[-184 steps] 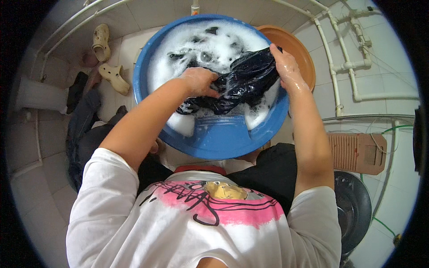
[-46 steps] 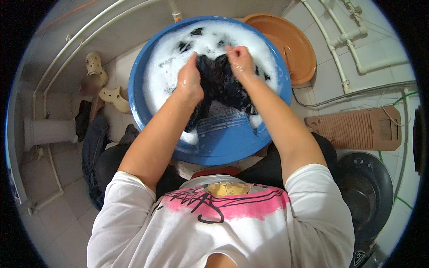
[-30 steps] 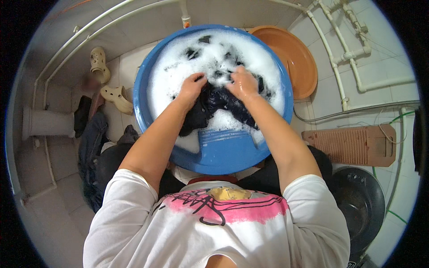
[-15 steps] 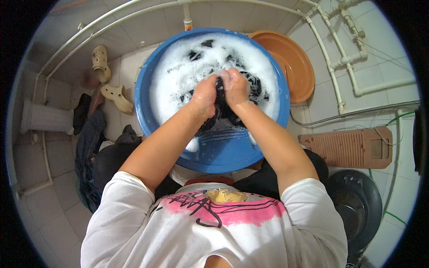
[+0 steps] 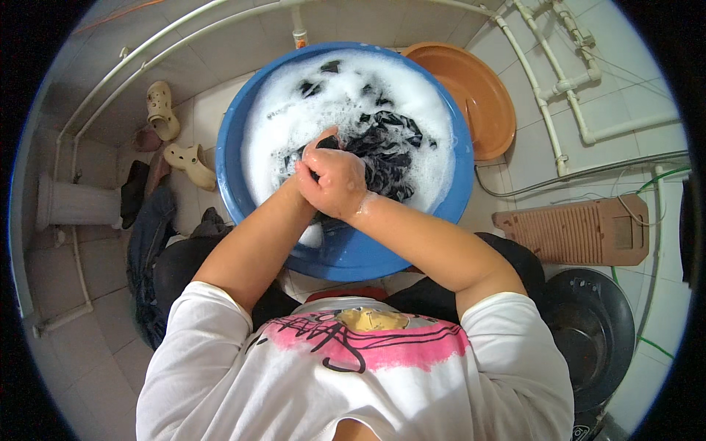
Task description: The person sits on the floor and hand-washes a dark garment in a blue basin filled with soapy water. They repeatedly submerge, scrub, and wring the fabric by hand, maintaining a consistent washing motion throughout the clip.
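Soft, fairly bright light, dimmer at left; faint shadows on the white shirt (image 5: 213, 375); edges curve into black

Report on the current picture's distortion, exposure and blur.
Head view: the rim is black and the pipe at upper left bows; head view: the foam is so bright that detail fades, while the clothes in it are near black with small glints; head view: the right hand shows no strong blur.

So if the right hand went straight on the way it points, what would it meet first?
Probably the left hand: the right hand points up and left in the picture and overlaps it. Beyond lie white suds; depth is hard to judge here.
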Demonstrator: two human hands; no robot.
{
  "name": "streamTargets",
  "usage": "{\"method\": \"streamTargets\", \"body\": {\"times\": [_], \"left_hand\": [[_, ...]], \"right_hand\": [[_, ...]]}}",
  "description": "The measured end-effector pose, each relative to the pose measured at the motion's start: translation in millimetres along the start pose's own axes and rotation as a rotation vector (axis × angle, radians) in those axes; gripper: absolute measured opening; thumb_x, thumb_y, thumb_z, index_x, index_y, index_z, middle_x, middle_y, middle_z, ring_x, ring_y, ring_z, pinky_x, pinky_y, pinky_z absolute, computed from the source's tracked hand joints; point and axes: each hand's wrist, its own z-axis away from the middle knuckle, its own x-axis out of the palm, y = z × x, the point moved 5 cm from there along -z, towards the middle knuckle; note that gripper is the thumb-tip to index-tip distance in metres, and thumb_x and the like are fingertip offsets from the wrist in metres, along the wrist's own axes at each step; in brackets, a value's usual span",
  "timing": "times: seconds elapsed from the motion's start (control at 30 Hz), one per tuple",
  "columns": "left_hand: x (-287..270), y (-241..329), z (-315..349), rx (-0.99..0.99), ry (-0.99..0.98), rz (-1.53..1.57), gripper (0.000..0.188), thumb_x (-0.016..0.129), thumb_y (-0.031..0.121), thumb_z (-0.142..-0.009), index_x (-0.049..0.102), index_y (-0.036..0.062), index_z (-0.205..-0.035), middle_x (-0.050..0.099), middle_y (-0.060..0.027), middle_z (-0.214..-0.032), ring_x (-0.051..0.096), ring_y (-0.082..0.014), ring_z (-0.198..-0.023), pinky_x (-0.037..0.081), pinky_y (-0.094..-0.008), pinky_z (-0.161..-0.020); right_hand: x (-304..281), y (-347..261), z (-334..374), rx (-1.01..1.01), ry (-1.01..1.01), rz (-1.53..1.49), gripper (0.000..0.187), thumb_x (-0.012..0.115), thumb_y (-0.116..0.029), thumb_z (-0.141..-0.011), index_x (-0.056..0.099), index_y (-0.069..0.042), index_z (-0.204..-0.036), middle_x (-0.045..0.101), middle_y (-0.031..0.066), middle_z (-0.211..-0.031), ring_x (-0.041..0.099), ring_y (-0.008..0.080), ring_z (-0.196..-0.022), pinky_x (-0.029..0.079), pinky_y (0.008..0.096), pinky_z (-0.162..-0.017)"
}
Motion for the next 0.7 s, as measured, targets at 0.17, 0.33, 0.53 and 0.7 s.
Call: {"method": "streamTargets", "body": {"times": [0.17, 0.33, 0.53, 0.7], "left_hand": [[84, -3, 8, 0.268, 0.770, -0.633, 0.036, 0.048, 0.039, -0.084, 0.057, 0.0072, -0.098, 0.055, -0.0105, -0.103, 0.050, -0.0221, -0.095, 0.039, -0.0339, -0.084], [85, 34, 5, -0.049, 0.491, -1.327, 0.029, 0.061, 0.022, -0.074, 0.062, 0.0002, -0.093, 0.063, -0.0088, -0.081, 0.058, -0.0182, -0.074, 0.044, -0.0277, -0.067], [10, 74, 31, -0.319, 1.053, -2.283, 0.030, 0.054, 0.023, -0.072, 0.063, 0.0068, -0.096, 0.061, -0.0147, -0.099, 0.057, -0.0311, -0.090, 0.044, -0.0384, -0.080], [1, 69, 23, -0.197, 0.937, -2.442, 0.035, 0.053, 0.023, -0.075, 0.057, 0.0101, -0.107, 0.054, -0.0156, -0.112, 0.052, -0.0306, -0.102, 0.041, -0.0401, -0.087]], "right_hand": [[-27, 88, -17, 0.210, 0.166, 0.122, 0.024, 0.055, -0.027, -0.078, 0.054, -0.006, -0.067, 0.057, 0.0151, -0.071, 0.055, 0.0354, -0.066, 0.043, 0.0432, -0.058], [-67, 170, -30, 0.212, -0.019, 0.138, 0.035, 0.050, -0.040, -0.083, 0.062, -0.008, -0.078, 0.058, 0.0136, -0.082, 0.055, 0.0317, -0.074, 0.043, 0.0391, -0.068], [-44, 234, 50, 0.636, -0.554, 0.118, 0.053, 0.052, -0.046, -0.080, 0.051, -0.009, -0.117, 0.046, 0.0199, -0.122, 0.051, 0.0306, -0.105, 0.039, 0.0370, -0.089], [-34, 285, 66, 0.608, -0.829, 0.663, 0.042, 0.057, -0.028, -0.080, 0.054, 0.004, -0.106, 0.060, 0.0165, -0.094, 0.058, 0.0282, -0.089, 0.043, 0.0342, -0.081]]}}
